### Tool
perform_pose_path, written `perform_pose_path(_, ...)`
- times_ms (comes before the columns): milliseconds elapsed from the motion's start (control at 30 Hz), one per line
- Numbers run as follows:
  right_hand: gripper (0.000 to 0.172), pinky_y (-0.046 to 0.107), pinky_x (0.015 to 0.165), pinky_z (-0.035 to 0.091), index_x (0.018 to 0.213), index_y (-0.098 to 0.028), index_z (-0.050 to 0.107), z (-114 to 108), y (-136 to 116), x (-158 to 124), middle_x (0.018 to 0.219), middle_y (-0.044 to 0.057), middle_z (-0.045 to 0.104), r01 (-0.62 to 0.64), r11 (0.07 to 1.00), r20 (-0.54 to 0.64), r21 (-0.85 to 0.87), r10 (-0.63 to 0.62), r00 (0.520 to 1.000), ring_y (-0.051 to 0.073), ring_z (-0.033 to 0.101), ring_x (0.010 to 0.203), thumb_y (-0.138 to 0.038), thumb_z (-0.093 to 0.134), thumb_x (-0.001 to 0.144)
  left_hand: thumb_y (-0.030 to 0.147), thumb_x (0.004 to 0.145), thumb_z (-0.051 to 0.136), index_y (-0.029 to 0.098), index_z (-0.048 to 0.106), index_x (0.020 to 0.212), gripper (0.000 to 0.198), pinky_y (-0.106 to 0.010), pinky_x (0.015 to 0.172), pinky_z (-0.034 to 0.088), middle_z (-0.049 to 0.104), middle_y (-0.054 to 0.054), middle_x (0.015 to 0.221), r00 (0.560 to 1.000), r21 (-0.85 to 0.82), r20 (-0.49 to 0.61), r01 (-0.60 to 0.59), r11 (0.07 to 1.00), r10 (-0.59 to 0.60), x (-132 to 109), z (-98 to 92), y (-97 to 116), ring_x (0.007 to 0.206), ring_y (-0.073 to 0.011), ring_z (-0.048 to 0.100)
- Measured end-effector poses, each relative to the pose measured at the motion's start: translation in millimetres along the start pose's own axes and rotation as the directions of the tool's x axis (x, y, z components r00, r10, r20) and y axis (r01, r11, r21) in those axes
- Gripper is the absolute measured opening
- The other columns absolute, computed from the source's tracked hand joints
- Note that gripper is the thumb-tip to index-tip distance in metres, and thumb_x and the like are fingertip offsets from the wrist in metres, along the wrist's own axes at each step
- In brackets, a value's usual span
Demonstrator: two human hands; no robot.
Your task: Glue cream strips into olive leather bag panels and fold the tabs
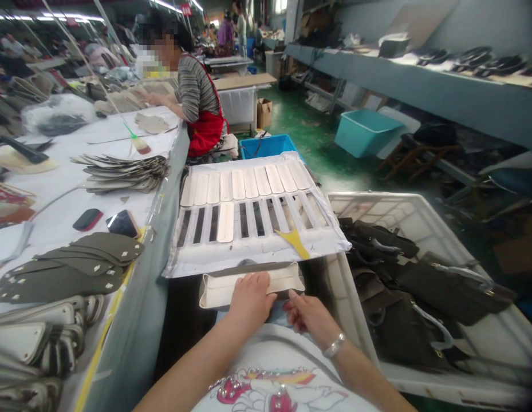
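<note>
A long cream-and-grey bag piece (220, 290) with raised, folded edges lies across my lap, at the near side of a white slotted board (197, 257). My left hand (253, 294) grips its middle, fingers over the top and thumb toward the right. At its lower right edge my right hand (311, 315) has curled fingers, the tips touching or very near the edge; what they pinch is hidden. Cream oblong strips (251, 183) lie in a row along the board's far half, and one more strip (225, 222) sits lower down. A yellow notched scraper (296, 243) rests at the board's near right.
Left, a table (145, 234) bears stacked grey panels (68, 266), handle-shaped parts (29, 337) and a brush (139, 143). Right, a white crate (351, 320) holds dark handbags (424, 320). A co-worker in a red apron (205, 134) sits ahead beside a blue bin (270, 146).
</note>
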State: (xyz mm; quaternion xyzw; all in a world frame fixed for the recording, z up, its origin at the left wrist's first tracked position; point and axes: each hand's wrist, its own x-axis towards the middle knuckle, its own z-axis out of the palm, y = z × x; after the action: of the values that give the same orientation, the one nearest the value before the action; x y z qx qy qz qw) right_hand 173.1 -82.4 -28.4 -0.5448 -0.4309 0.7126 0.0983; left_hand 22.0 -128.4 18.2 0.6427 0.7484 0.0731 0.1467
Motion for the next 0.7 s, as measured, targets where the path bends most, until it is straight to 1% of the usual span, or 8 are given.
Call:
perform_pose_path(100, 0.038, 0.017, 0.031, 0.026, 0.067, -0.012, 0.058, 10.7, -0.5, -2.3, 0.052, 0.001, 0.060, -0.045, 0.986, -0.005, 0.163, 0.046, 0.999, 0.006, 0.044, 0.031, -0.043, 0.045, 0.084, 0.026, 0.079, 0.057, 0.019, 0.054, 0.074, 0.010, -0.033, 0.068, 0.038, 0.056, -0.003, 0.084, 0.998, -0.024, 0.054, -0.044, 0.999, 0.045, 1.5, -2.2, -4.3, 0.083, -0.0214, 0.051)
perform_pose_path(167, 0.036, 0.016, 0.032, 0.027, 0.070, -0.012, 0.059, 16.9, -0.1, -2.6, 0.056, 0.002, 0.063, -0.043, 0.975, -0.008, 0.220, 0.046, 0.999, 0.006, 0.047, 0.032, -0.044, 0.047, 0.084, 0.026, 0.079, 0.057, 0.019, 0.054, 0.073, 0.010, -0.032, 0.069, 0.038, 0.056, -0.004, 0.084, 0.997, -0.044, 0.067, -0.046, 0.998, 0.049, 1.8, -2.7, -7.0, 0.084, -0.0210, 0.051)
perform_pose_path(233, 0.036, 0.016, 0.032, 0.028, 0.072, -0.012, 0.060, 22.9, -0.2, -2.4, 0.057, 0.003, 0.064, -0.032, 0.967, -0.014, 0.252, 0.037, 0.999, 0.006, 0.048, 0.033, -0.045, 0.049, 0.083, 0.025, 0.078, 0.058, 0.018, 0.055, 0.076, 0.007, -0.033, 0.071, 0.039, 0.055, -0.004, 0.087, 0.998, -0.057, 0.056, -0.037, 0.998, 0.040, 0.1, -4.0, -12.2, 0.085, -0.0207, 0.050)
perform_pose_path(333, 0.036, 0.016, 0.033, 0.030, 0.074, -0.012, 0.061, 30.9, -1.9, -1.8, 0.060, 0.004, 0.065, -0.023, 0.963, -0.034, 0.267, 0.034, 0.999, 0.006, 0.049, 0.034, -0.046, 0.052, 0.081, 0.026, 0.077, 0.060, 0.018, 0.056, 0.078, 0.008, -0.033, 0.073, 0.039, 0.054, -0.005, 0.090, 0.999, -0.049, 0.030, -0.010, 0.999, 0.012, -7.3, -8.8, -27.7, 0.087, -0.0212, 0.049)
perform_pose_path(433, 0.036, 0.016, 0.033, 0.032, 0.076, -0.011, 0.062, 37.3, -3.7, -0.9, 0.062, 0.005, 0.067, -0.043, 0.965, -0.029, 0.259, 0.052, 0.998, 0.006, 0.050, 0.035, -0.047, 0.055, 0.079, 0.028, 0.080, 0.056, 0.020, 0.058, 0.075, 0.010, -0.033, 0.072, 0.038, 0.055, -0.003, 0.085, 0.999, -0.072, 0.044, 0.017, 0.997, -0.014, -15.8, -14.6, -46.7, 0.085, -0.0206, 0.049)
perform_pose_path(500, 0.036, 0.016, 0.034, 0.032, 0.076, -0.011, 0.062, 41.3, -4.2, -0.1, 0.064, 0.006, 0.067, -0.057, 0.964, -0.018, 0.260, 0.064, 0.998, 0.007, 0.050, 0.036, -0.047, 0.056, 0.078, 0.028, 0.082, 0.053, 0.020, 0.059, 0.074, 0.013, -0.032, 0.071, 0.037, 0.056, -0.002, 0.083, 0.999, -0.105, 0.047, 0.022, 0.994, -0.017, -18.6, -16.9, -55.1, 0.084, -0.0197, 0.050)
perform_pose_path(567, 0.036, 0.017, 0.034, 0.033, 0.076, -0.011, 0.062, 45.4, -4.2, 0.9, 0.064, 0.006, 0.067, -0.064, 0.962, -0.016, 0.265, 0.071, 0.997, 0.007, 0.051, 0.037, -0.047, 0.057, 0.077, 0.028, 0.082, 0.052, 0.020, 0.059, 0.073, 0.014, -0.032, 0.071, 0.037, 0.057, -0.002, 0.083, 0.999, -0.125, 0.042, 0.022, 0.992, -0.016, -18.5, -17.8, -58.5, 0.083, -0.0193, 0.050)
perform_pose_path(700, 0.035, 0.019, 0.035, 0.034, 0.072, -0.014, 0.062, 53.9, -3.7, 3.1, 0.063, 0.005, 0.067, -0.084, 0.965, -0.016, 0.247, 0.091, 0.996, 0.008, 0.051, 0.037, -0.047, 0.056, 0.077, 0.027, 0.081, 0.052, 0.020, 0.058, 0.070, 0.015, -0.034, 0.070, 0.037, 0.058, -0.003, 0.081, 0.999, -0.115, 0.042, 0.021, 0.993, -0.016, -14.9, -17.6, -56.9, 0.081, -0.0205, 0.050)
